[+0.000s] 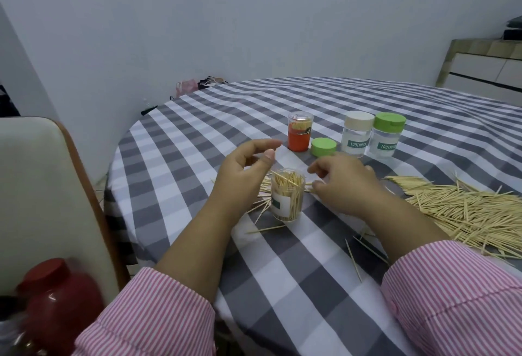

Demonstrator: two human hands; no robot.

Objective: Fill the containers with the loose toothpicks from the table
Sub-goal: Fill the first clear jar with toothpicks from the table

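Standing upright near the table's front edge, a clear open jar (288, 197) is packed almost full of toothpicks, with one stick lying slantwise across its mouth and a white and green label on its side. Behind it stand three more containers: an orange tube (300, 132) with a clear cap and toothpicks showing in its upper part, a clear jar with a cream lid (357, 137), and just beside that a clear jar with a green lid (386, 138); both jars read "TOOTHPICK", and what they hold cannot be made out. A loose green lid (323, 147) lies flat between the orange tube and the cream-lidded jar.

The left hand (243, 169) hovers just left of the open jar's mouth, fingers loosely curled, thumb near the rim, gripping nothing. The right hand (343, 179) hangs just right of the jar, fingers bent downward; whether the fingertips pinch any toothpicks cannot be told. Both wrists come out of pink striped sleeves (452, 299).

A large heap of loose toothpicks (463, 208) spreads across the grey and white checked tablecloth (282, 285) to the right, with scattered sticks around the open jar's base. A cream chair back (36, 186) and a red-capped bottle (56, 299) sit at the left.
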